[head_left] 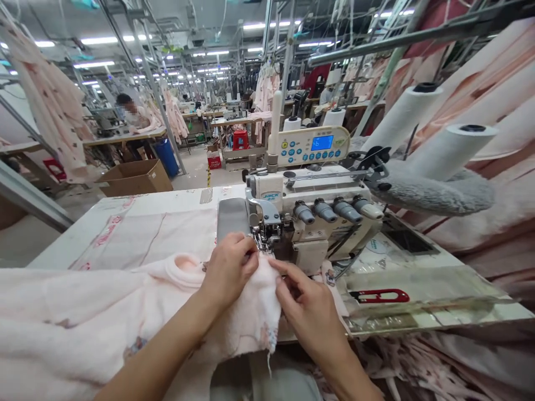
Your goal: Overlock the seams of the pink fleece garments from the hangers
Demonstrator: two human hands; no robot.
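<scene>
A pale pink fleece garment with small printed figures spreads over the left of the table, its edge at the needle area of a white overlock sewing machine. My left hand pinches the fabric just in front of the presser foot. On the right side of the same piece, my right hand grips the edge between thumb and fingers, its index fingertip close to the foot. A loose thread dangles from the garment's lower corner. The needle itself is mostly hidden.
Red thread snips lie on the table right of my right hand. White thread cones stand behind the machine. A cardboard box sits beyond the table's far left edge. Farther back, a person sits at another workstation.
</scene>
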